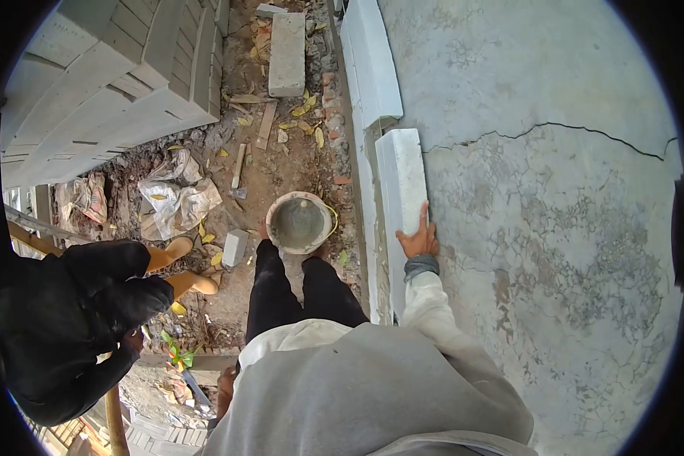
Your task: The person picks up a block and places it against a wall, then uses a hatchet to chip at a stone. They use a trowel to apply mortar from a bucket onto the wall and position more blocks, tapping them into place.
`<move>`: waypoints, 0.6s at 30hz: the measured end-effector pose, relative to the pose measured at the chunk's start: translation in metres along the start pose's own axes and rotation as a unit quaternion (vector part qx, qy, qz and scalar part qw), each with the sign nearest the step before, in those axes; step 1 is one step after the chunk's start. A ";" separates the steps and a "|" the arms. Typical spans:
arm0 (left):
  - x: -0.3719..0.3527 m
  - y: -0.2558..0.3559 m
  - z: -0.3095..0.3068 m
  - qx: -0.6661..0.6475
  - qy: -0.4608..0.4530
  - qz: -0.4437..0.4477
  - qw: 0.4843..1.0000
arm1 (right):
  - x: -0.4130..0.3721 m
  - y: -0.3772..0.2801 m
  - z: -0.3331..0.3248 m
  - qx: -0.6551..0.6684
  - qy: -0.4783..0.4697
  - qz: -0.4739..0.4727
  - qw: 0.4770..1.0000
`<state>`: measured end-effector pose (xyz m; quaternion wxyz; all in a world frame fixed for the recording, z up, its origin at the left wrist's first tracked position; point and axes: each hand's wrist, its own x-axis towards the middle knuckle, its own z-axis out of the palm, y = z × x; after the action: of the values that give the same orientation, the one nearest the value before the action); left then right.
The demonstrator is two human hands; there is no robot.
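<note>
My right hand rests against the near part of a pale lightweight concrete block, fingers spread and thumb out to the left. That block lies along a low wall edge with mortar beneath and beside it. Beyond it, a similar white block lies in the same row. My left hand shows only in part, low beside my torso, its fingers mostly hidden. A bucket of grey wet mortar stands on the ground in front of my feet.
To the left, a person in dark clothes sits near stacked blocks. A loose block, a smaller piece, wood scraps and crumpled sacking litter the dirt. A cracked concrete slab spans the right.
</note>
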<state>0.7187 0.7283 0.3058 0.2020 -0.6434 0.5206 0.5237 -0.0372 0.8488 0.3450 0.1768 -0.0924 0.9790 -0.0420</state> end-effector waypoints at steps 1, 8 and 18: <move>-0.002 -0.004 0.005 0.165 0.027 0.085 0.982 | 0.004 -0.001 0.006 -0.001 -0.008 0.003 1.000; -0.049 0.023 0.038 0.035 0.057 -0.049 0.997 | 0.034 -0.005 0.048 -0.006 -0.033 0.016 0.999; -0.075 0.046 0.059 0.005 0.054 -0.099 0.994 | 0.054 -0.016 0.063 0.008 -0.050 0.032 0.998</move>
<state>0.6571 0.7931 0.3633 0.2274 -0.7184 0.4669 0.4628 -0.0620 0.8195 0.2698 0.2280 -0.0618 0.9709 -0.0400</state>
